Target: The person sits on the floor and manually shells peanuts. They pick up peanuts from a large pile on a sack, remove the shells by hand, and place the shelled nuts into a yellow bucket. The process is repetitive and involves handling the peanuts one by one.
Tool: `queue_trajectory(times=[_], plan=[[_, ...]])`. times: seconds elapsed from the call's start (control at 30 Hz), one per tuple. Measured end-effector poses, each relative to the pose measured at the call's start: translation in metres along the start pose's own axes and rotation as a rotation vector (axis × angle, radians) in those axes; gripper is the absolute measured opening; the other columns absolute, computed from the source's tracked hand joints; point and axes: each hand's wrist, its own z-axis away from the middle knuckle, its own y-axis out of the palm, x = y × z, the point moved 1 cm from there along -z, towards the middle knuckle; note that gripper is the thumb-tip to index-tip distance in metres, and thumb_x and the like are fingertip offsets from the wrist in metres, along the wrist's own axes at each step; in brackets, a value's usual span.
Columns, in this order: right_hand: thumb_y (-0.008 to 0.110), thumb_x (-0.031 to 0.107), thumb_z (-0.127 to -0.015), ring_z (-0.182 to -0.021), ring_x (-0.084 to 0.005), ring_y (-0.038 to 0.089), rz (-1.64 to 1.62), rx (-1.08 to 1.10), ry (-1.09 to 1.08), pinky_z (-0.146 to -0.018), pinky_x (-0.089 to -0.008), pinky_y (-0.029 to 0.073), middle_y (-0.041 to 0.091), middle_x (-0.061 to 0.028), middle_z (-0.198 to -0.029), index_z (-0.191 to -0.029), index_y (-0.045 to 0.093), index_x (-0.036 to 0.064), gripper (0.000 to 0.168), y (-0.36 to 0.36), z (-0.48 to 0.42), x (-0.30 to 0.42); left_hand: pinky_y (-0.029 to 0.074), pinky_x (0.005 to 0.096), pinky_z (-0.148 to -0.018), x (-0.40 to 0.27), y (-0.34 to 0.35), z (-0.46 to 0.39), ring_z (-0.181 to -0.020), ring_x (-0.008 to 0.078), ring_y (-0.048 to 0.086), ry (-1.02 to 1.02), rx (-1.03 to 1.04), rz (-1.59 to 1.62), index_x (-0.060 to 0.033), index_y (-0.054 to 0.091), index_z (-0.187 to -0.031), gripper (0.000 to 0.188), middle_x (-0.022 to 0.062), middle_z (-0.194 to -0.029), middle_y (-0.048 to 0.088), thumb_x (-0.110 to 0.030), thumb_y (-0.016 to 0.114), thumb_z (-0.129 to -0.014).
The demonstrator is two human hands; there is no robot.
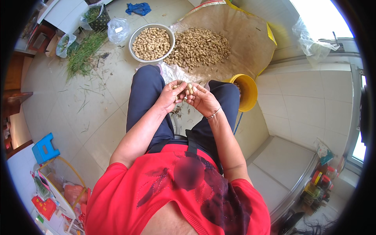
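Note:
Both hands meet between the knees. My left hand (pixel 170 97) is curled around several unshelled peanuts (pixel 175 87), partly hidden by its fingers. Pinched upright between the thumb and fingers of my right hand (pixel 205 101) is one peanut pod (pixel 190 89); the two hands' fingertips touch or nearly touch there. Beyond the left knee stands a round metal basin (pixel 131 49), filled with peanuts. Right beside it a loose heap of peanuts (pixel 202 48) lies on a spread woven sack (pixel 249 44). A yellow bucket (pixel 250 95) leans by the right knee, its contents mostly hidden.
Cut green grass (pixel 85 54) and a clear plastic bag (pixel 118 30) lie left of the basin. A blue cloth (pixel 138 9) is farther back. Dry scraps (pixel 177 111) litter the floor between the legs. A blue step stool (pixel 45 149) stands at left; a tiled wall (pixel 305 97) bounds the right.

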Motion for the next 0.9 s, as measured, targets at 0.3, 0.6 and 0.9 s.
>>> queue_trajectory(times=[0.3, 0.6, 0.9], plan=[[0.066, 0.009, -0.089, -0.096, -0.0214, 0.061, -0.235, 0.282, -0.058, -0.090, -0.0371, 0.050, 0.061, -0.0115, -0.110, -0.129, 0.050, 0.003, 0.044, 0.002, -0.017, 0.004, 0.033, 0.0174, -0.044, -0.014, -0.010, 0.002, -0.061, 0.0055, 0.048, 0.061, -0.144, 0.247, -0.0090, 0.057, -0.094, 0.014, -0.0009, -0.080, 0.055, -0.023, 0.057, -0.099], [0.066, 0.008, -0.089, -0.104, -0.0261, 0.063, -0.142, 0.170, -0.123, -0.092, -0.0380, 0.050, 0.062, -0.0163, -0.117, -0.129, 0.051, 0.007, 0.042, -0.001, -0.060, 0.018, 0.037, 0.0172, -0.043, -0.021, -0.005, 0.000, -0.066, 0.0085, 0.059, 0.031, -0.247, 0.067, -0.0078, 0.055, -0.098, 0.013, 0.0016, -0.087, 0.061, -0.021, 0.056, -0.099], [0.064, 0.010, -0.091, -0.100, -0.0245, 0.064, -0.058, 0.072, -0.140, -0.088, -0.0357, 0.052, 0.063, -0.0146, -0.113, -0.126, 0.052, 0.006, 0.037, -0.002, -0.088, 0.029, 0.040, 0.0181, -0.044, -0.028, -0.010, -0.003, -0.066, 0.0104, 0.061, 0.043, -0.221, 0.072, -0.0078, 0.053, -0.096, 0.007, 0.0054, -0.087, 0.063, -0.015, 0.054, -0.096]])
